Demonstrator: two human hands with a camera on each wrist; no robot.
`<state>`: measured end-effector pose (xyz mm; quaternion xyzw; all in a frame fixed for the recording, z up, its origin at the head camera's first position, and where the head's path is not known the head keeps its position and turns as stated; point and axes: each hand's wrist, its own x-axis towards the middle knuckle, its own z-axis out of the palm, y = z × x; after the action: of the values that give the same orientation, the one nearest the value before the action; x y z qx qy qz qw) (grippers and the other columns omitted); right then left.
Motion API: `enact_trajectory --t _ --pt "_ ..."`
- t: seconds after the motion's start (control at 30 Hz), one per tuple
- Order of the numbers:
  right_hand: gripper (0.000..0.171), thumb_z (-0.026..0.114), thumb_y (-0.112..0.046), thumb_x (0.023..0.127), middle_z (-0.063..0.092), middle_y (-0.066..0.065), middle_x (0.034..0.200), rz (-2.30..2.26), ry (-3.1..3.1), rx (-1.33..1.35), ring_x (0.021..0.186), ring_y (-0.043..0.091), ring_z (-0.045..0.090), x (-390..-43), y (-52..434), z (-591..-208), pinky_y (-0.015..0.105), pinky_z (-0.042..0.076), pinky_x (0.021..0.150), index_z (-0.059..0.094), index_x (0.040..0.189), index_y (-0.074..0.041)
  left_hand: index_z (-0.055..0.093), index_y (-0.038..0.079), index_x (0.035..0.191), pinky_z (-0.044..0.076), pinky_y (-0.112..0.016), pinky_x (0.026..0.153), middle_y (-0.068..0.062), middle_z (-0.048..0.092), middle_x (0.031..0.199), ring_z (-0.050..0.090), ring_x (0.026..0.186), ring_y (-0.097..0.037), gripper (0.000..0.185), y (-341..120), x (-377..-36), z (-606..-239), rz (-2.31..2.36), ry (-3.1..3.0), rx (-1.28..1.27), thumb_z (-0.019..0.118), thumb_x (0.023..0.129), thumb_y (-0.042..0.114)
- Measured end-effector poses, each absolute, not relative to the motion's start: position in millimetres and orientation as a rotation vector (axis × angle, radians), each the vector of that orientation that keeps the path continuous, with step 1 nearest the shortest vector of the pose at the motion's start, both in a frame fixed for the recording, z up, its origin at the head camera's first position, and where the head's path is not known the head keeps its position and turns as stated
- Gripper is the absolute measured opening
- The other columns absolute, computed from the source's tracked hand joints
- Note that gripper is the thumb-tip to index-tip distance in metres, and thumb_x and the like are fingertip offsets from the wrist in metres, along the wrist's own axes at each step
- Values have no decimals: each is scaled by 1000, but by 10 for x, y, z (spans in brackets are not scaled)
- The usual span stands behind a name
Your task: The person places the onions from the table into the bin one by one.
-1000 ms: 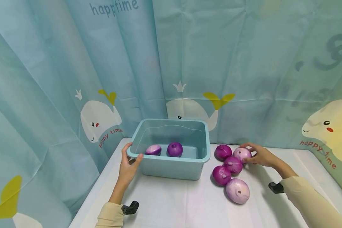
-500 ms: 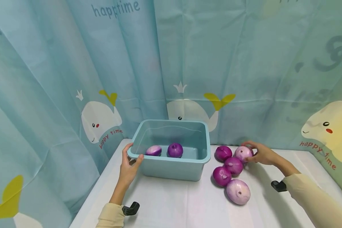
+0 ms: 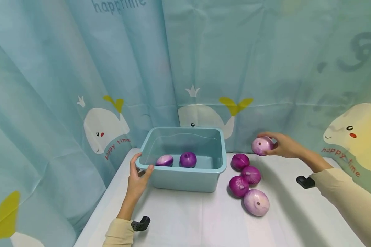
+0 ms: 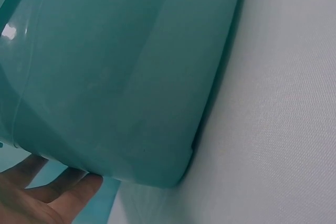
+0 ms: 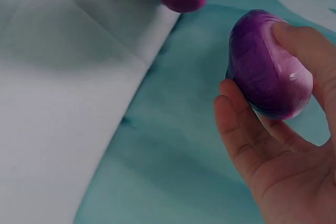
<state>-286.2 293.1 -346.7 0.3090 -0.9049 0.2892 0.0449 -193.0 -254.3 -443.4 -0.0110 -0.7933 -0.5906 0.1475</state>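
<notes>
My right hand [image 3: 285,145] grips a pale purple onion [image 3: 262,146] between thumb and fingers, held up at the back of the table. In the right wrist view this onion [image 5: 268,66] shows a dark purple side and a whitish one. My left hand [image 3: 137,181] holds the front left corner of a blue-green plastic bin [image 3: 185,180], thumb at the front rim and fingers along the left side. Inside the bin lie a purple-and-white onion [image 3: 165,160] and a dark purple onion [image 3: 188,160]. The left wrist view shows fingers [image 4: 79,192] against the bin's wall.
Right of the bin, three magenta onions [image 3: 251,175] and a larger pale onion [image 3: 256,202] sit in a cluster on the white tabletop [image 3: 179,219]. A blue-green whale-print curtain [image 3: 210,61] hangs close behind the bin and along the left.
My right hand has lifted the pale onion up from the back of the cluster. My left hand stays at the bin's corner, and the view has shifted slightly.
</notes>
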Motion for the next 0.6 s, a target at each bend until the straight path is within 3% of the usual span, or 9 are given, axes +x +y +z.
enact_trajectory --t 0.6 --pt "65 88 -16 82 59 22 131 836 -2861 851 82 18 70 -2852 2700 -3088 30 54 70 58 139 -8 20 32 158 42 -57 104 -19 36 156 47 135 -39 72 -2547 -1920 -4398 -1751 -2271 -47 64 102 26"
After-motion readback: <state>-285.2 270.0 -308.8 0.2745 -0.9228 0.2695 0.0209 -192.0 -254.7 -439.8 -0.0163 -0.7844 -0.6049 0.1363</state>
